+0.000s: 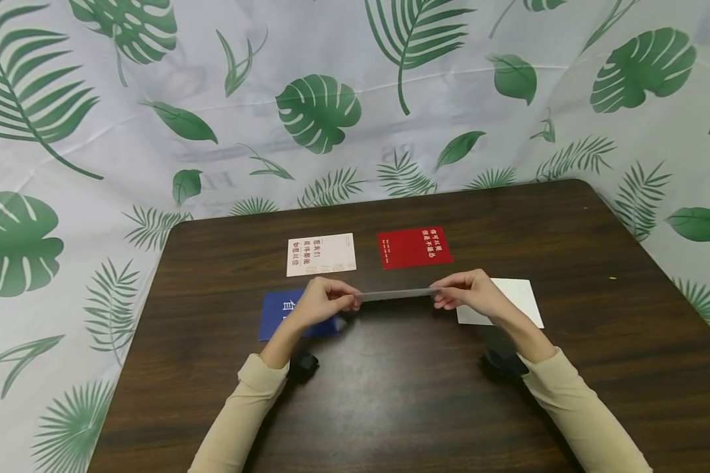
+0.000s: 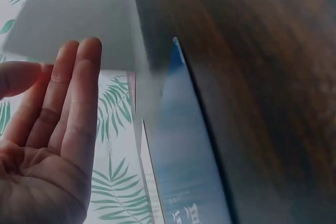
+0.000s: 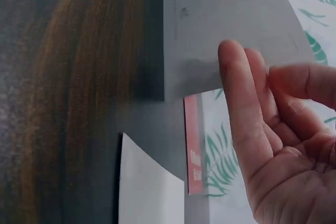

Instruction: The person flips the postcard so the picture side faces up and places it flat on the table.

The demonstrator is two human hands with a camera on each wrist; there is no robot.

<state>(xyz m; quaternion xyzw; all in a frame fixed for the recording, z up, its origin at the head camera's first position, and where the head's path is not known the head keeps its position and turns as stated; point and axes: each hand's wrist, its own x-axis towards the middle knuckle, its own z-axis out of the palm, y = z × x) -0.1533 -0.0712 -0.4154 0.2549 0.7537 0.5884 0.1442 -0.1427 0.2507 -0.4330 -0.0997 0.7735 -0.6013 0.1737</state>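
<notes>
A thin card (image 1: 396,295), seen almost edge-on from the head, is held level above the table between both hands. My left hand (image 1: 325,301) pinches its left end, and my right hand (image 1: 470,293) pinches the right end between thumb and fingers. The shaded underside of this card (image 3: 226,19) fills the top of the right wrist view, with small faint print on it. Partly covered by my left hand lies a blue card (image 1: 272,315) with white characters. Beneath my right hand and wrist is a plain white card (image 1: 517,299).
Farther back on the dark wood table (image 1: 390,407) lie a cream card (image 1: 340,249) with dark characters and a red card (image 1: 405,249). Dark straps or devices sit at both wrists. Behind the table hangs a white cloth (image 1: 231,131) printed with green leaves.
</notes>
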